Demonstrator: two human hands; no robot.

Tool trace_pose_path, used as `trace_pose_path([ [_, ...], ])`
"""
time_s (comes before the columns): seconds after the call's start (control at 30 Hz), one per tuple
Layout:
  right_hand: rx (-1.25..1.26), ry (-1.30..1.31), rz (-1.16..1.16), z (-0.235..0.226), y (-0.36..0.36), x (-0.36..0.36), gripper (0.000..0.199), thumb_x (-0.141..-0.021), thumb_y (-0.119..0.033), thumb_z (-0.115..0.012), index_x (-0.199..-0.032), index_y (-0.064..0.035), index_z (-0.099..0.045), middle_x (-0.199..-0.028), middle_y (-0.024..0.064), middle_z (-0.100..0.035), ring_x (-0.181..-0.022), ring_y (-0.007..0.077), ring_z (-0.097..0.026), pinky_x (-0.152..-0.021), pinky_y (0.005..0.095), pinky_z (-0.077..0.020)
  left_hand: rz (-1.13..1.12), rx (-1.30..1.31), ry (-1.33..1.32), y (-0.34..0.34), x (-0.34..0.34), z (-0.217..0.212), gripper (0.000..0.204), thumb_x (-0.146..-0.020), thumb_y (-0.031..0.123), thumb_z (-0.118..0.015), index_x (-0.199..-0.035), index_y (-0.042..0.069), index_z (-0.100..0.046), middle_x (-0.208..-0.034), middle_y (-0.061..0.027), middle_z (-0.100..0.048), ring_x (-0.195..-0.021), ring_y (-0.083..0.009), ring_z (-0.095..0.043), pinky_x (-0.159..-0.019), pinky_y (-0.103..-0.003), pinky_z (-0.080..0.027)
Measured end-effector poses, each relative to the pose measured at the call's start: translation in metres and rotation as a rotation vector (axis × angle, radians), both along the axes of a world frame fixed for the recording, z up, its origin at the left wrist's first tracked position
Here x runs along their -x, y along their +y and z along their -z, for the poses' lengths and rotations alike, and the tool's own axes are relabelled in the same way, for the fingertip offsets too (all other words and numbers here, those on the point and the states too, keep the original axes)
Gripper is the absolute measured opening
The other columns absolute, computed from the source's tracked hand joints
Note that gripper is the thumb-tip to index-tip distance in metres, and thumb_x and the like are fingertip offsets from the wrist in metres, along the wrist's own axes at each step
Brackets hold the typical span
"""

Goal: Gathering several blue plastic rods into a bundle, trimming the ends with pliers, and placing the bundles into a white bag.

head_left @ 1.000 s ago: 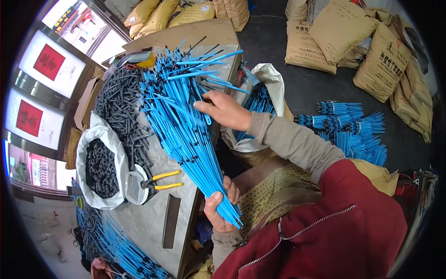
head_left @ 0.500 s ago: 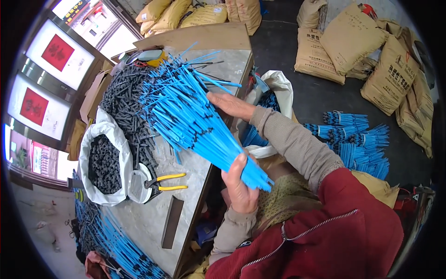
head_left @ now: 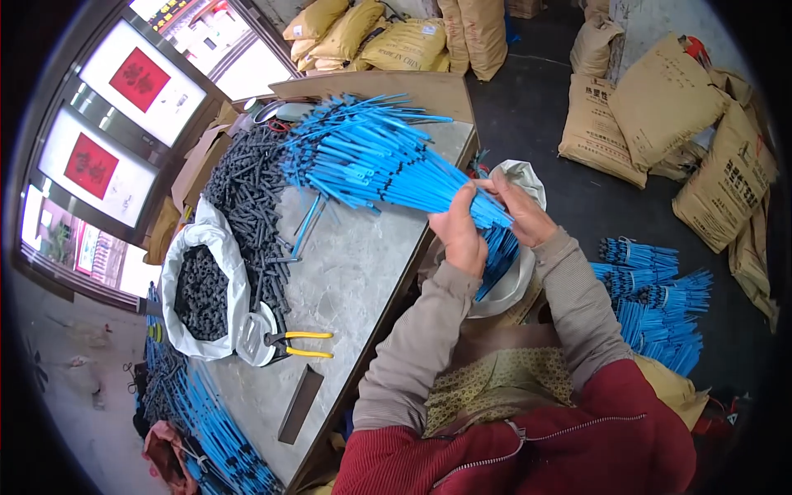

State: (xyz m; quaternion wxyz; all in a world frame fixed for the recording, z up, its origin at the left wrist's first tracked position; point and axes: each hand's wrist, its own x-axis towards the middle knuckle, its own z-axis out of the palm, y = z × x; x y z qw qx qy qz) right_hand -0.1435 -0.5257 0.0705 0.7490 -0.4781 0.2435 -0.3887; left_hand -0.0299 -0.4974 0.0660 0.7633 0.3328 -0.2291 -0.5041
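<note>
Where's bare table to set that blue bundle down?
Free: the grey table middle, between the black rod pile, the pliers and the near edge. Crowded: the far end under the blue bundle, gripped by left hand and right hand, and the white sack side.

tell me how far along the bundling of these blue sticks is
Done: finished blue bundles lie stacked on the floor to the person's right. In hand: the left hand and right hand grip one big bundle of blue sticks at its narrow end, over the table's edge. Left: loose black pieces and a few stray blue sticks remain on the table.
</note>
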Motion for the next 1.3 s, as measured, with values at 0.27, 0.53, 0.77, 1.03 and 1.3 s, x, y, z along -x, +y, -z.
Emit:
trace_pose_path([
  [0.27,0.358,0.553,-0.101,-0.03,-0.025,0.009,0.078,-0.072,-0.041,-0.084,-0.131,-0.0018,-0.049,-0.106,0.007,-0.062,-0.09,0.0137,-0.063,-0.056,0.0265,-0.0525,0.203,-0.249,-0.163,-0.001,-0.022,-0.018,0.024,-0.089,0.019,-0.072,-0.101,0.0,-0.064,-0.092,-0.007,-0.067,-0.076,-0.0147,-0.065,-0.07,-0.029,-0.053],
  [0.53,0.458,0.609,-0.114,-0.024,-0.025,-0.007,0.062,-0.074,-0.026,-0.082,-0.121,-0.001,-0.052,-0.092,0.0042,-0.061,-0.069,0.0085,-0.058,-0.052,0.0222,-0.0476,0.592,-0.504,-0.321,0.025,-0.087,-0.022,0.041,-0.09,0.044,-0.071,-0.095,0.003,-0.068,-0.081,-0.0049,-0.068,-0.064,-0.015,-0.065,-0.056,-0.029,-0.049],
  [0.77,0.421,0.749,-0.09,-0.042,-0.015,-0.01,0.061,-0.072,-0.024,-0.083,-0.12,-0.0012,-0.053,-0.086,0.003,-0.061,-0.064,0.0086,-0.059,-0.053,0.0221,-0.0471,-0.007,-0.263,-1.617,0.064,-0.173,-0.008,0.043,-0.077,0.035,-0.081,-0.096,0.002,-0.061,-0.075,-0.0132,-0.065,-0.068,-0.0323,-0.064,-0.06,-0.041,-0.048],
  [1.03,0.421,0.674,-0.072,-0.024,-0.037,-0.005,0.061,-0.072,-0.02,-0.082,-0.122,-0.0007,-0.053,-0.083,0.0035,-0.062,-0.06,0.0101,-0.058,-0.054,0.0236,-0.0474,-0.37,-0.238,-1.638,0.034,-0.258,0.01,0.072,-0.062,0.038,-0.093,-0.098,-0.005,-0.049,-0.096,-0.0205,-0.055,-0.089,-0.0349,-0.055,-0.079,-0.043,-0.047],
  [1.3,0.421,0.673,-0.105,-0.025,-0.092,-0.006,0.055,-0.072,-0.018,-0.083,-0.117,-0.0014,-0.057,-0.084,0.0041,-0.065,-0.06,0.0102,-0.059,-0.052,0.0242,-0.0461,-0.285,-0.183,-1.434,-0.05,-0.273,0.04,0.074,-0.062,0.041,-0.094,-0.094,-0.009,-0.05,-0.1,-0.0217,-0.054,-0.095,-0.0326,-0.053,-0.084,-0.043,-0.046],
])
